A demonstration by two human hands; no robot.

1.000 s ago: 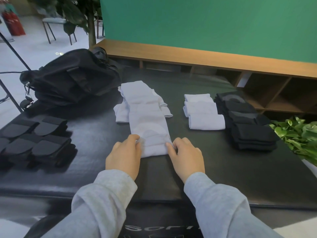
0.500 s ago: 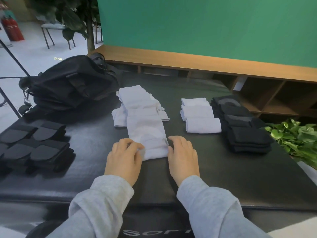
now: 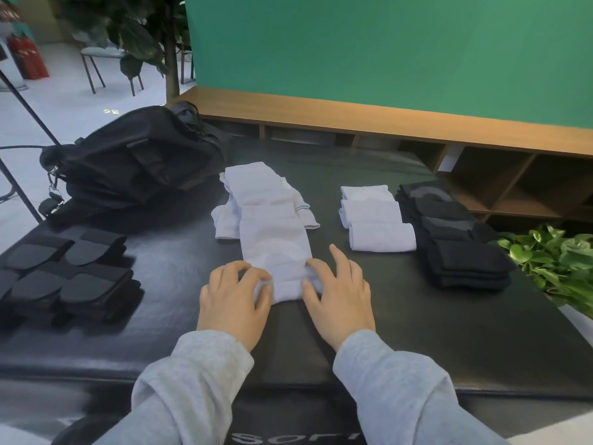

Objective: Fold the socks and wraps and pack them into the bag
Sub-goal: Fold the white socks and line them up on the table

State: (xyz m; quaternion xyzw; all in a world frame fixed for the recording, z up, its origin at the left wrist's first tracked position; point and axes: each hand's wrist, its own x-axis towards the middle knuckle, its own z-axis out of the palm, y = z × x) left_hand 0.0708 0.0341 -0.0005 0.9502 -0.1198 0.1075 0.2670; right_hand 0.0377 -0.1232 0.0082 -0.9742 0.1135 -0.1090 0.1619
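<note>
Socks first: one long white sock (image 3: 272, 242) lies flat in the middle of the black table (image 3: 417, 332), its near end pinched from both sides. The left hand (image 3: 232, 303) has its fingers curled round the near-left corner, and the right hand (image 3: 340, 300) grips the near-right corner with thumb and first finger while its other fingers stay spread out straighter on the table. Under and behind that sock sits a loose pile of more white socks (image 3: 231, 216); can't tell how many are in it. To the right, three folded white bundles (image 3: 375, 220) sit in a row, and just beside them is a stack of folded black socks (image 3: 462, 242), count unclear since they overlap. Over on the left edge there's a bunch of black wraps (image 3: 61, 277), roughly four pads showing. The black bag (image 3: 134, 165) rests at the far left of the table, well apart from the hands. A leafy plant (image 3: 555, 261) pokes in on the right.
</note>
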